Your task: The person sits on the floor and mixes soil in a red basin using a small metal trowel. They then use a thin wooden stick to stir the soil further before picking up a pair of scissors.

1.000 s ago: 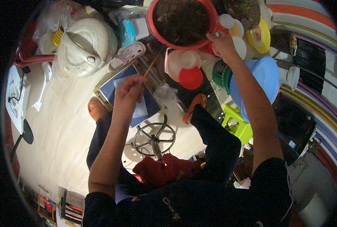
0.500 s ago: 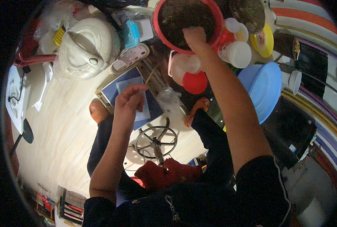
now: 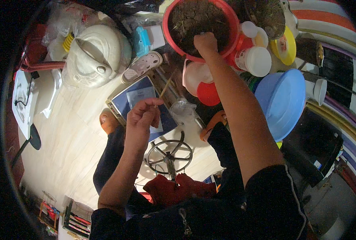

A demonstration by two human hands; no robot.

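**Head view: one hand in a basin of soil, the other raised over the floor**

The head camera looks straight down on a round red basin (image 3: 174, 38) filled with dark soil (image 3: 194, 20), near the top centre. The right hand (image 3: 205, 41) rests in the soil by the basin's near rim, fingers curled into a fist; whether it grips anything cannot be told. The right forearm runs down from it toward the lower edge.

The left hand (image 3: 140, 117) hovers lower and to the left, fingertips pinched together around a thin wooden stick (image 3: 166, 86). Below it lies a dark blue flat board (image 3: 124, 105) with a white paper on it.

Just right of the basin stand white lidded jars (image 3: 258, 61), a yellow lid (image 3: 284, 47) and a large blue tub (image 3: 282, 102). To the left sit a white rice cooker (image 3: 94, 54) and a pale sandal (image 3: 142, 66) on light wooden flooring (image 3: 66, 152).
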